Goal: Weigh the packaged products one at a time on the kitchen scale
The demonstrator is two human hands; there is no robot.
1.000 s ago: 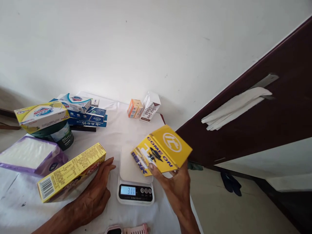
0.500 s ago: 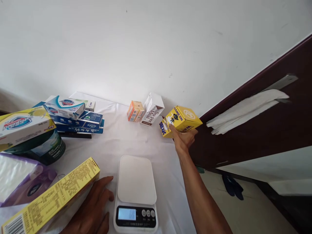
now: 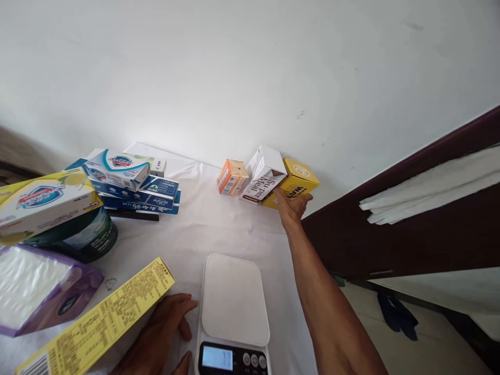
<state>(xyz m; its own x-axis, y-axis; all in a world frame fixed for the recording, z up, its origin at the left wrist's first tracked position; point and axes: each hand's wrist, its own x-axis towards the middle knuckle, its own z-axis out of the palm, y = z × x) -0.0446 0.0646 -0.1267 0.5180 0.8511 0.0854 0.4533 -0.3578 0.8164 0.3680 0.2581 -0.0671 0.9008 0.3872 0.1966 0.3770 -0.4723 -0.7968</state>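
Observation:
At the back right of the table, my right hand grips a yellow box by its near end, thumb on one side and fingers on the other. The yellow box stands right beside a white "Su-per Meal" box, which partly covers it. To the left of that is a small orange box. My left hand rests on the cloth, fingers apart and holding nothing, between a long yellow carton and a white kitchen scale. The scale's display is lit and its plate is bare.
On the left, soap boxes lie on blue toothpaste boxes. A yellow soap pack sits on a dark green tub, near a purple tissue pack. The wall borders the back; a dark door with a white cloth stands right.
My right hand has brought the yellow box left and back, up against the white box. The whole view has shifted slightly; my left hand stays beside the scale.

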